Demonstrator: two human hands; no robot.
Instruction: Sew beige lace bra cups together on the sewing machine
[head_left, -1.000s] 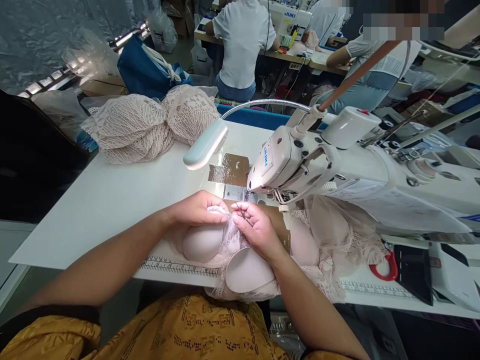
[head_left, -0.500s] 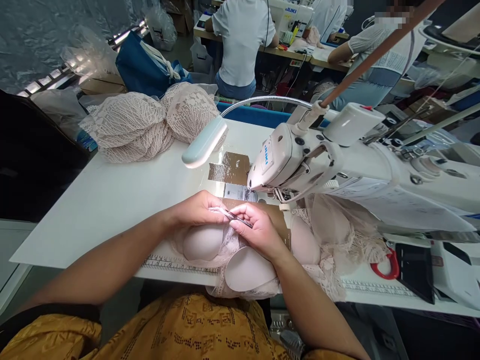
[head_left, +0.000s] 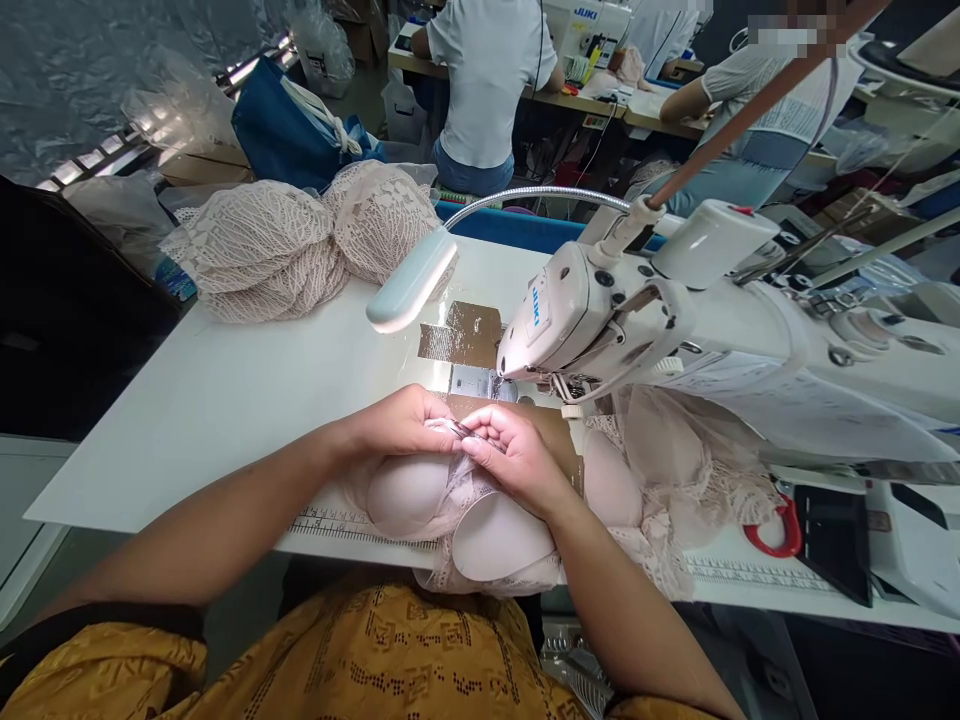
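A pale pink bra (head_left: 411,490) with smooth moulded cups and lace edging lies at the table's front edge, below the sewing machine head. My left hand (head_left: 405,420) pinches a gathered bit of its lace between thumb and fingers. Close against it, my right hand (head_left: 514,455) is closed around a small, slim, dark metal tool (head_left: 466,432), its tip at the pinched lace. The fingers hide most of this tool, so I cannot tell whether it is snips or tweezers. One cup hangs below my right wrist, its hollow side facing me.
A white JUKI sewing machine (head_left: 577,315) stands beyond my hands, with a lamp (head_left: 412,280) on its left. Stacked lace cups (head_left: 255,250) sit at the back left. More bra pieces (head_left: 660,450), a red-handled tool (head_left: 780,535) and a ruler strip (head_left: 750,575) lie right.
The metal tool has turned slightly and slid further between the fingers, so less of it shows. Both hands stay together at the lace; the view has shifted a little.
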